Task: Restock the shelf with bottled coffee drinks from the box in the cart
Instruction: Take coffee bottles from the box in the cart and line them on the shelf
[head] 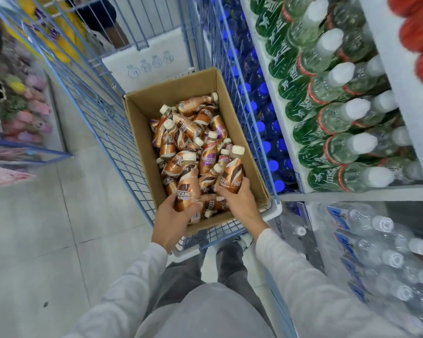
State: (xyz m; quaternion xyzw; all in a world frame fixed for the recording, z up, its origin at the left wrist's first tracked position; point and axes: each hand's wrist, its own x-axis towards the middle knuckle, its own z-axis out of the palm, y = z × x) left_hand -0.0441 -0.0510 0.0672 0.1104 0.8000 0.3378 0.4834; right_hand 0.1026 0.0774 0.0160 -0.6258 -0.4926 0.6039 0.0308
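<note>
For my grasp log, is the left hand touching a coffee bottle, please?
Touching. The head view shows the left hand gripping the coffee bottle, fingers curled round it.

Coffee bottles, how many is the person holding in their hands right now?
2. One coffee bottle is gripped in the left hand; a second coffee bottle is gripped in the right hand, both over the cardboard box. Many more lie loose inside, some hidden.

L hand [171, 223] grips bottle [187, 189] | R hand [239, 203] grips 2nd bottle [232, 174]
</note>
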